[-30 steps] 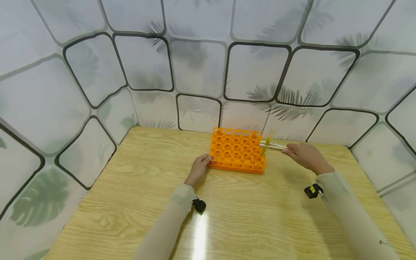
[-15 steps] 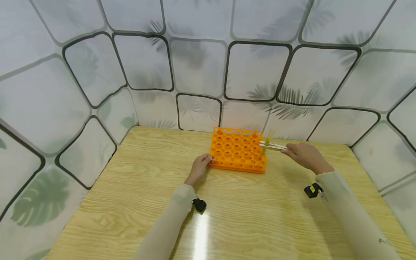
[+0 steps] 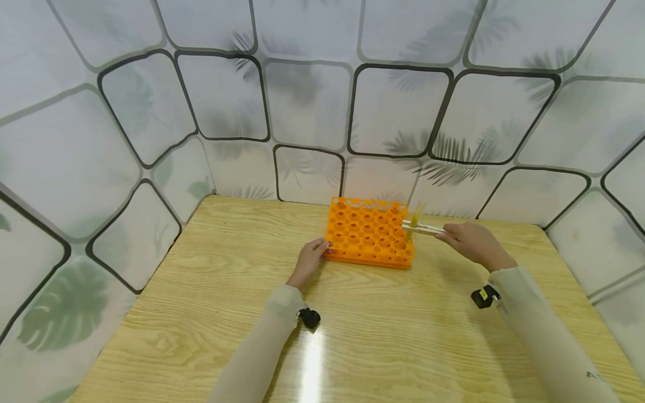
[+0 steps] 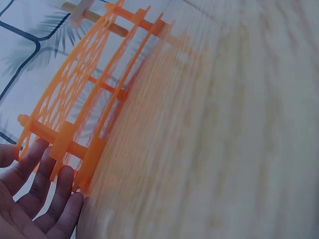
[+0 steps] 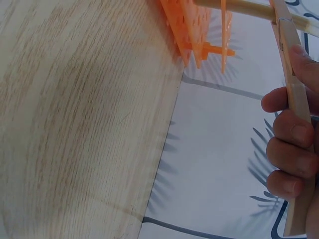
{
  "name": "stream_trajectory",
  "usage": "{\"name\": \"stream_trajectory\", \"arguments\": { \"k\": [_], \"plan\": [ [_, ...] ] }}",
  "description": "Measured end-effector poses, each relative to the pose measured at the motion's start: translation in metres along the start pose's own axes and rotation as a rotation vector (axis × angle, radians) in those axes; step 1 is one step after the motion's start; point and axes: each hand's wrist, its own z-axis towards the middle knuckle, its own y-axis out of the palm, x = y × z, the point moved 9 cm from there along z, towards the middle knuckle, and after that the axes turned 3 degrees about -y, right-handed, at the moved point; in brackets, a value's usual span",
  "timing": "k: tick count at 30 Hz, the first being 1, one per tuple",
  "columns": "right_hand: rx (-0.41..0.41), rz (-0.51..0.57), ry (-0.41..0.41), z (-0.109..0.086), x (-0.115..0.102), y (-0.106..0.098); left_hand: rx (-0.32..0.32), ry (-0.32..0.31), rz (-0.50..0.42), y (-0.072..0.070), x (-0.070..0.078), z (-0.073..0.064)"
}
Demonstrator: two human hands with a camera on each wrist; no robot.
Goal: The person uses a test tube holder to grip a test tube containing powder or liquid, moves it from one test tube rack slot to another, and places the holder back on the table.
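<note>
In the head view, an orange test tube rack (image 3: 368, 232) with rows of round holes stands near the back of the table. My left hand (image 3: 308, 260) holds its front left corner; in the left wrist view the fingers (image 4: 64, 186) lie along its end posts. My right hand (image 3: 471, 240) grips a wooden test tube clamp (image 3: 428, 228) by its handle. The clamp's tip pinches a glass test tube (image 3: 417, 214) of yellow liquid, slightly tilted. In the right wrist view, the tube's lower part (image 5: 239, 6) passes through the rack's top plate near its right end.
The wood-grain table (image 3: 242, 341) stretches out in front of the rack. Close behind the rack rises a pale curtain or wall (image 3: 307, 106) with dark outlines and leaf prints. A small black camera (image 3: 309, 318) sits on the left wrist, another black camera (image 3: 485, 296) on the right.
</note>
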Motion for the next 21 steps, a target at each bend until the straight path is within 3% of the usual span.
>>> {"name": "stream_trajectory", "arguments": {
  "k": [21],
  "plan": [
    [0.024,0.011,-0.028,-0.0016,-0.0006,0.0027,-0.006,0.012,0.004,0.0001,0.0023,-0.002]
  ]
}}
